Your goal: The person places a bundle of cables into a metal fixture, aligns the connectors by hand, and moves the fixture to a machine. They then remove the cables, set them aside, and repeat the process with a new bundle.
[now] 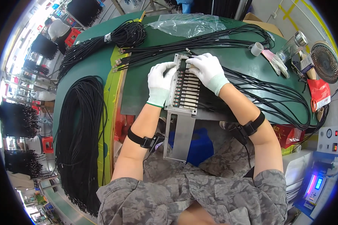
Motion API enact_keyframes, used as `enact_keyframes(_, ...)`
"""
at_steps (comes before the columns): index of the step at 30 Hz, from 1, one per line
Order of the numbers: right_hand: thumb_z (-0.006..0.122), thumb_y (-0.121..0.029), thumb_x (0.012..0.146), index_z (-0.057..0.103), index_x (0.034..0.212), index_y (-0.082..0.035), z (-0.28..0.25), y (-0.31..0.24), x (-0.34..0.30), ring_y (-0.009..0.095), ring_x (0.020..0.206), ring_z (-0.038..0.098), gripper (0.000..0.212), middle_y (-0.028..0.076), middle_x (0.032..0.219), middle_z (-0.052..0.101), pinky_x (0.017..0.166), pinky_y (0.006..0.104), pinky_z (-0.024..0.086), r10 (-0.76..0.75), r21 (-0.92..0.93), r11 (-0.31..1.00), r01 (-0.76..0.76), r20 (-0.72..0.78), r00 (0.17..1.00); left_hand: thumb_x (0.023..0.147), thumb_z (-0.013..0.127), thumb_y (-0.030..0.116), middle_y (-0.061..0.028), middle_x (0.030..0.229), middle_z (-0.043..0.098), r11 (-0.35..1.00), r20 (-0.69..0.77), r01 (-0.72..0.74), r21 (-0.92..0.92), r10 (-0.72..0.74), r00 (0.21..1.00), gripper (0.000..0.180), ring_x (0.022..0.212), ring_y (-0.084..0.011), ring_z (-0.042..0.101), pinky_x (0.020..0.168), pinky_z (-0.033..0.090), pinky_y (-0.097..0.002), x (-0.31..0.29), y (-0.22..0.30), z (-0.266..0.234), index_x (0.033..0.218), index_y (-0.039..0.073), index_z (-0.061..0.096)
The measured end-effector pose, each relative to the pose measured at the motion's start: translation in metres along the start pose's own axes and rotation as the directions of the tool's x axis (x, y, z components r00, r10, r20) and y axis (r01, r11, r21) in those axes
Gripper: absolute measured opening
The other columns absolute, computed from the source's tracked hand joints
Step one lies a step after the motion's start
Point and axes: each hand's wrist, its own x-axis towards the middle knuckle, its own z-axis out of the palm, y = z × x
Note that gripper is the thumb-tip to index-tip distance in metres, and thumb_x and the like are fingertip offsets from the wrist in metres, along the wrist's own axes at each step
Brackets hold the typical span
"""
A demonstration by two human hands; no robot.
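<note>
Basically, silver metal fixture [182, 110] sits at near edge of green tabletop [136, 90], long & narrow, w/ a column of pale strips [190, 89], dark bits alongside, corner screws [194, 111]; grey plate [182, 135] juts out below, past the edge. Gloved L hand [159, 82] at its upper L side, fingers [169, 68] curled, can't tell if pinching. Gloved R hand [208, 71] over top end, fingers [193, 61] bent close tog., grip unclear. Blk cables [307, 114] loop on R side
</note>
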Motion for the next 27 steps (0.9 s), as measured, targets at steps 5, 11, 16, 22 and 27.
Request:
enact_keyframes(5,0.071,-0.026,0.078,0.068,0.099,-0.014,-0.006,-0.011,0.004,0.03,0.09,0.061,0.024,0.007,0.09,0.068,0.08,0.0413,0.048,-0.059,0.259,0.964,0.061,-0.014,0.998,0.082,0.075,0.01,-0.0056,0.091,0.069,0.732,0.088,0.093,-0.674,-0.046,0.995,0.027,0.082,-0.0133,0.063,0.075,0.05,-0.0265,-0.006,0.003,0.008,0.107,0.003,0.067)
enact_keyframes(11,0.071,-0.023,0.078,0.068,0.096,-0.01,-0.034,-0.001,-0.004,0.031,0.082,0.061,0.022,0.01,0.082,0.068,0.078,0.04,0.048,0.032,0.314,0.944,-0.102,0.221,0.975,0.08,0.076,0.009,-0.003,0.087,0.068,0.719,-0.011,0.198,-0.666,-0.275,0.961,0.026,0.081,-0.0088,0.061,0.072,0.049,-0.0238,-0.002,0.012,0.0,0.105,0.003,0.067)
enact_keyframes(16,0.07,-0.021,0.079,0.07,0.091,-0.011,-0.042,-0.003,-0.01,0.03,0.08,0.061,0.016,0.009,0.082,0.068,0.077,0.0398,0.048,0.019,0.218,0.974,-0.059,0.182,0.983,0.08,0.075,0.014,-0.006,0.086,0.068,0.973,-0.132,0.195,-0.126,-0.212,0.968,0.027,0.084,-0.0168,0.063,0.078,0.05,-0.0308,-0.002,0.018,-0.004,0.105,0.007,0.068)
enact_keyframes(22,0.066,-0.017,0.082,0.07,0.092,-0.013,-0.035,0.018,-0.01,0.029,0.081,0.059,0.011,0.007,0.082,0.068,0.078,0.0389,0.047,-0.01,0.086,0.996,-0.003,0.149,0.989,0.082,0.071,0.02,-0.0068,0.089,0.068,0.993,-0.143,0.115,-0.003,-0.114,0.983,0.025,0.092,-0.0254,0.062,0.088,0.047,-0.0377,0.003,0.003,0.007,0.105,0.012,0.07)
enact_keyframes(27,0.064,-0.015,0.084,0.07,0.094,-0.014,-0.039,0.023,-0.01,0.029,0.082,0.058,0.012,0.007,0.083,0.068,0.08,0.038,0.046,0.058,0.035,0.997,-0.067,0.211,0.976,0.089,0.064,0.021,-0.0104,0.096,0.069,0.994,-0.139,0.034,0.099,-0.02,0.99,0.023,0.091,-0.0237,0.065,0.086,0.049,-0.034,0.005,-0.004,0.006,0.105,0.005,0.07)
